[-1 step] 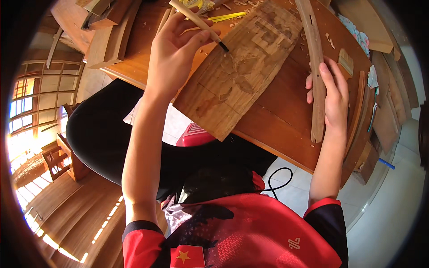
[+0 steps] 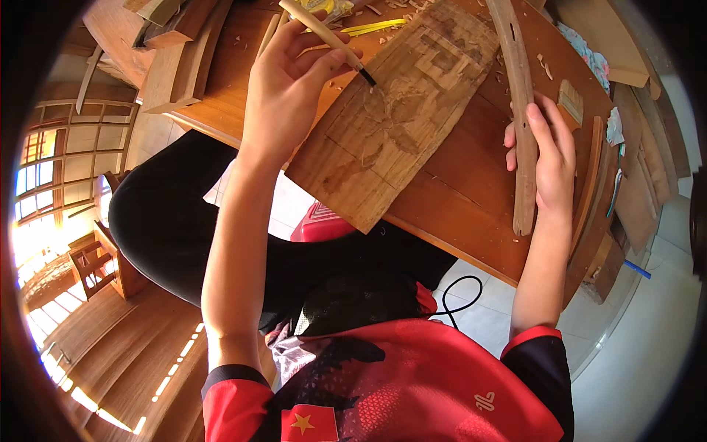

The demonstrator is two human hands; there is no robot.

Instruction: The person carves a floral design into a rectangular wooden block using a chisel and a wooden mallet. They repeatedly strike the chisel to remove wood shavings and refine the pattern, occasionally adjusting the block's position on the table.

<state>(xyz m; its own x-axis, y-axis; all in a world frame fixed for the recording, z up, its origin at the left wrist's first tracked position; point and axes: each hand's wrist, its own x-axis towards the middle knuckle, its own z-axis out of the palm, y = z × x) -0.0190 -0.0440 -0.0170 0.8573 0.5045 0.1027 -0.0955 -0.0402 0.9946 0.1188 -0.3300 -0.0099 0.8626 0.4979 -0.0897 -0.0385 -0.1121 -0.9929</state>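
My left hand (image 2: 298, 70) is closed around the pale wooden handle of a carving chisel (image 2: 324, 33). Its short dark tip points down at the left edge of a brown wooden board (image 2: 339, 166); whether it touches the wood I cannot tell. Shallow carved recesses and raised shapes cover the board's middle and far part, and its near corner juts past the table edge. Along the board's right side lies a long, slightly curved wooden bar (image 2: 521, 132). My right hand (image 2: 549, 151) grips it, thumb and fingers on opposite sides.
Wood shavings (image 2: 543, 68) are scattered over the brown table (image 2: 456, 214). A flat brush (image 2: 569, 103) lies right of the bar. Thick wood blocks (image 2: 184, 70) stand at the far left, near yellow strips (image 2: 375, 28). A red stool (image 2: 324, 223) shows under the table edge.
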